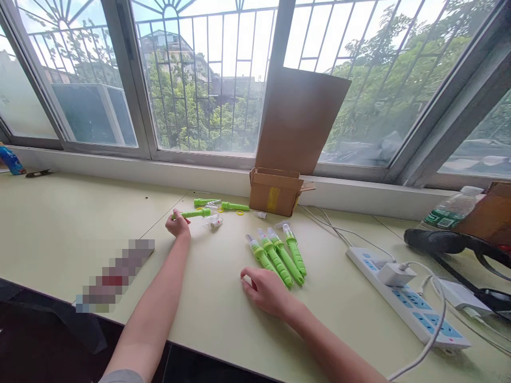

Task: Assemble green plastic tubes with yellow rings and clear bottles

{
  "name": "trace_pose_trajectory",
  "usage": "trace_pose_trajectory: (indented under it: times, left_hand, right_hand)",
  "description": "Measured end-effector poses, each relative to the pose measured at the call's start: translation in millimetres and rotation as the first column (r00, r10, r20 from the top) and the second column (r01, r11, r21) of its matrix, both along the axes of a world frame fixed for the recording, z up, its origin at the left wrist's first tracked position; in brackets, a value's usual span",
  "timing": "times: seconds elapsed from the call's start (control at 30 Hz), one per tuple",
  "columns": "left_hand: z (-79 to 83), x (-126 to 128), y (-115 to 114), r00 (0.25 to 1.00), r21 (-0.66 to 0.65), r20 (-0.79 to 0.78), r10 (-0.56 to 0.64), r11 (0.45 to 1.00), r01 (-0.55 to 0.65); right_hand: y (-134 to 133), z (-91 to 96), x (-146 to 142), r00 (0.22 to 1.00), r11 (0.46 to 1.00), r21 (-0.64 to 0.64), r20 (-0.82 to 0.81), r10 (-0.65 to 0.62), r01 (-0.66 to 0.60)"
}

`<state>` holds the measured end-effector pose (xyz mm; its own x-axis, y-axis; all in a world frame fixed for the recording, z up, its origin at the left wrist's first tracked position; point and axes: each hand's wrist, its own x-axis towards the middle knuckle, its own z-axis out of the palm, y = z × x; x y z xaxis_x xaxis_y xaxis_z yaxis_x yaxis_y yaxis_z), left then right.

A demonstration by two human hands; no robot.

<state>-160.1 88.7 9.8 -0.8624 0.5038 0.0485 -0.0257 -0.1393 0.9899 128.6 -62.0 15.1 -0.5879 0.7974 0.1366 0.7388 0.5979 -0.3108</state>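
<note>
My left hand [178, 224] is closed around one end of a green plastic tube [196, 213], whose threaded end points right. Just beyond it lie two more green tubes, one nearer the middle [235, 206] and one farther left [204, 202]. Clear plastic caps [216, 222] and thin yellow rings [239, 213] are scattered beside them. My right hand [263, 290] rests on the table, fingers loosely curled and apart, with nothing visible in it. Several green tubes with clear tips [275, 260] lie side by side next to it, partly behind the hand.
A small cardboard box [275, 191] stands by the window, with a cardboard sheet [303, 117] behind it. At right are a white power strip [407, 298] with cables, a black strap-like item [439, 240] and a plastic bottle [453, 207]. A blurred-out object [115, 276] lies left.
</note>
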Motion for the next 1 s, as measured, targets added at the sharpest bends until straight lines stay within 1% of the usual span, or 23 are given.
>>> trace_pose_trajectory:
  times: [0.07, 0.13, 0.2, 0.23, 0.3, 0.37, 0.43, 0.53, 0.57, 0.6, 0.63, 0.67, 0.7, 0.73, 0.77, 0.8, 0.83, 0.87, 0.9, 0.93, 0.97, 1.0]
  left_hand:
    - [2.8, -1.3, -1.0, 0.996, 0.051, 0.073, -0.056, 0.997, 0.052]
    - [5.8, -1.1, -3.0, 0.976, 0.099, 0.134, -0.172, 0.982, 0.159]
    - [9.0, 1.1, -6.7, 0.926, 0.143, 0.174, -0.335, 0.939, 0.312]
    - [10.8, 3.2, -9.1, 0.887, 0.162, 0.184, -0.424, 0.903, 0.398]
    - [15.2, 9.2, -15.3, 0.781, 0.188, 0.188, -0.595, 0.803, 0.566]
    - [20.5, 17.6, -22.8, 0.652, 0.192, 0.186, -0.735, 0.678, 0.710]
    - [26.7, 27.4, -31.2, 0.515, 0.173, 0.189, -0.836, 0.545, 0.821]
    - [36.4, 43.1, -44.0, 0.327, 0.116, 0.202, -0.923, 0.354, 0.928]
    - [39.3, 48.4, -47.9, 0.241, 0.089, 0.205, -0.949, 0.263, 0.961]
    - [41.8, 53.7, -51.4, 0.071, 0.040, 0.199, -0.977, 0.081, 0.996]
    - [43.7, 59.0, -54.5, -0.079, -0.006, 0.195, -0.978, -0.082, 0.997]
    - [45.0, 64.3, -57.1, -0.205, -0.053, 0.202, -0.958, -0.220, 0.974]
    - [45.6, 69.5, -59.1, -0.314, -0.095, 0.214, -0.925, -0.340, 0.936]
    - [45.5, 74.6, -60.7, -0.396, -0.125, 0.228, -0.889, -0.430, 0.894]
    - [44.8, 79.3, -61.7, -0.464, -0.147, 0.244, -0.852, -0.505, 0.850]
    - [43.8, 83.5, -62.4, -0.518, -0.161, 0.257, -0.816, -0.565, 0.809]
    - [42.6, 87.2, -62.7, -0.556, -0.168, 0.263, -0.788, -0.605, 0.778]
    - [41.5, 90.0, -62.9, -0.583, -0.174, 0.267, -0.768, -0.633, 0.754]
    - [40.7, 92.0, -62.9, -0.595, -0.185, 0.266, -0.759, -0.646, 0.741]
    - [40.2, 93.0, -62.8, -0.591, -0.205, 0.262, -0.763, -0.642, 0.739]
    - [40.0, 93.1, -62.6, -0.571, -0.233, 0.259, -0.779, -0.624, 0.746]
    - [40.0, 92.4, -62.2, -0.532, -0.266, 0.254, -0.808, -0.587, 0.764]
  right_hand:
    - [0.1, 0.1, -0.1, 1.000, 1.000, -0.001, -0.001, 0.000, 0.000]
    - [0.3, 0.1, -0.1, 1.000, 1.000, 0.002, -0.003, 0.004, -0.004]
    - [0.5, 0.1, -0.2, 1.000, 1.000, 0.003, 0.000, 0.004, -0.005]
    - [0.7, -0.1, -0.3, 1.000, 1.000, 0.001, 0.004, 0.001, -0.001]
    - [1.2, -0.9, -0.5, 1.000, 1.000, -0.009, 0.014, -0.013, 0.013]
    - [1.7, -2.5, -0.8, 0.999, 0.999, -0.020, 0.025, -0.032, 0.033]
    - [1.9, -5.0, -1.4, 0.999, 0.999, -0.023, 0.014, -0.045, 0.046]
    - [1.4, -9.4, -3.2, 0.995, 0.998, -0.042, -0.081, -0.053, 0.050]
    - [1.1, -10.7, -3.9, 0.990, 0.997, -0.050, -0.123, -0.064, 0.058]
    - [0.9, -11.7, -4.6, 0.983, 0.996, -0.060, -0.164, -0.078, 0.069]
    - [0.7, -12.3, -5.1, 0.974, 0.995, -0.066, -0.205, -0.093, 0.081]
    - [0.7, -12.6, -5.5, 0.965, 0.994, -0.069, -0.243, -0.103, 0.088]
    - [0.8, -12.5, -5.6, 0.954, 0.994, -0.071, -0.282, -0.104, 0.087]
    - [1.0, -12.1, -5.4, 0.942, 0.995, -0.071, -0.324, -0.089, 0.070]
    - [1.3, -11.4, -5.0, 0.930, 0.997, -0.065, -0.364, -0.059, 0.038]
    - [1.5, -10.5, -4.4, 0.918, 0.999, -0.049, -0.397, -0.016, -0.003]
    - [1.5, -9.7, -3.8, 0.906, 0.999, -0.024, -0.421, 0.031, -0.046]
    - [1.5, -8.9, -3.2, 0.897, 0.996, 0.004, -0.436, 0.079, -0.085]
    - [1.3, -8.4, -2.8, 0.888, 0.993, 0.034, -0.444, 0.117, -0.113]
    - [1.1, -8.2, -2.5, 0.884, 0.990, 0.062, -0.446, 0.143, -0.128]
    - [0.9, -8.3, -2.4, 0.883, 0.988, 0.084, -0.444, 0.155, -0.131]
    - [0.9, -8.8, -2.6, 0.885, 0.987, 0.098, -0.439, 0.156, -0.125]
